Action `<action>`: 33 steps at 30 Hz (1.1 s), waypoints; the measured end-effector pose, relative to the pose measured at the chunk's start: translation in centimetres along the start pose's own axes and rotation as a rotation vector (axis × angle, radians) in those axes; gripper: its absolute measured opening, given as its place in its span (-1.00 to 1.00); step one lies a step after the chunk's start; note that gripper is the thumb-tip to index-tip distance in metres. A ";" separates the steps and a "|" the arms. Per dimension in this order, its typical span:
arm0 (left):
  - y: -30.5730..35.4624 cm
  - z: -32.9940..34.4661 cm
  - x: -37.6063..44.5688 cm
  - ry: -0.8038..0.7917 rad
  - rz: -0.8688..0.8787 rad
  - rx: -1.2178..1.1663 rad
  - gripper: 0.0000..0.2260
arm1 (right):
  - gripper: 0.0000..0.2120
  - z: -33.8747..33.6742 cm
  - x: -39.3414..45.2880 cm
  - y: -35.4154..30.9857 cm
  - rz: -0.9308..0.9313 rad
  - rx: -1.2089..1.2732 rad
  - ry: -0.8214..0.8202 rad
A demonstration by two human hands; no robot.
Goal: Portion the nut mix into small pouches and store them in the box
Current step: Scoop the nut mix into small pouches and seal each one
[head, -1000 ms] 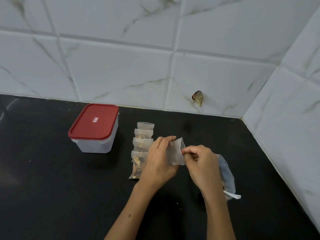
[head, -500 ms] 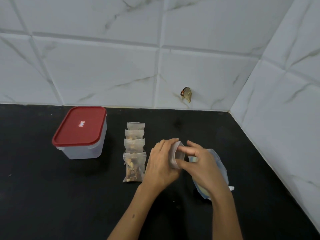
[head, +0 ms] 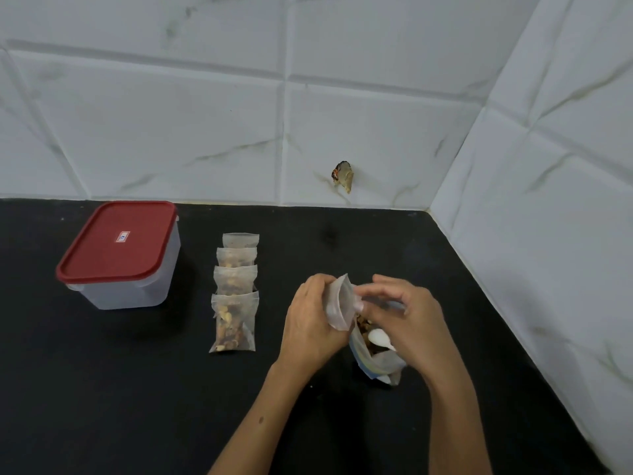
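Left hand (head: 310, 325) is curling round an empty pouch (head: 339, 303), gripping it upright above the counter (head: 102, 389), near its right edge. Right hand (head: 407, 320) is pinching the pouch's rim, fingertips blurred. Beneath them, the nut bag (head: 373, 358) is lying half hidden, a white spoon (head: 378, 337) showing inside.

A home kitchen corner is showing here — white marble-veined wall tiles (head: 219, 125) are meeting a black stone countertop (head: 102, 389), with a red-lidded food box (head: 120, 255) sitting on it.
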State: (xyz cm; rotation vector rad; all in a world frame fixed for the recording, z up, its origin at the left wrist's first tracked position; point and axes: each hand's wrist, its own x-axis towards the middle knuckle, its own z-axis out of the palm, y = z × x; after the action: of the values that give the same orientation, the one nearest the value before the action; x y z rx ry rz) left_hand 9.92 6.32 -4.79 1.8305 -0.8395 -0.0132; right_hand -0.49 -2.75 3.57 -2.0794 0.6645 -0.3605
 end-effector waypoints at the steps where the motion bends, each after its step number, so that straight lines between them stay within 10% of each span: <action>1: 0.3 0.3 0.0 -0.010 -0.045 -0.017 -0.65 | -0.76 -0.6 0.0 0.6 0.012 0.016 0.060; 12: 0.9 3.9 -0.2 -0.054 -0.592 -0.046 -0.62 | -0.85 -1.6 0.8 7.7 0.415 -0.451 -0.124; 33: 0.8 4.4 -1.2 -0.055 -0.814 -0.188 -0.58 | -0.89 -2.2 0.7 6.9 0.344 -0.529 -0.055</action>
State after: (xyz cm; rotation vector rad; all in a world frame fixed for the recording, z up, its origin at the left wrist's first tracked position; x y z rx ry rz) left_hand 6.90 3.22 -6.45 1.8779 -0.0764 -0.6376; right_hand -3.25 -7.76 -0.96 -2.3912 1.1584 0.0820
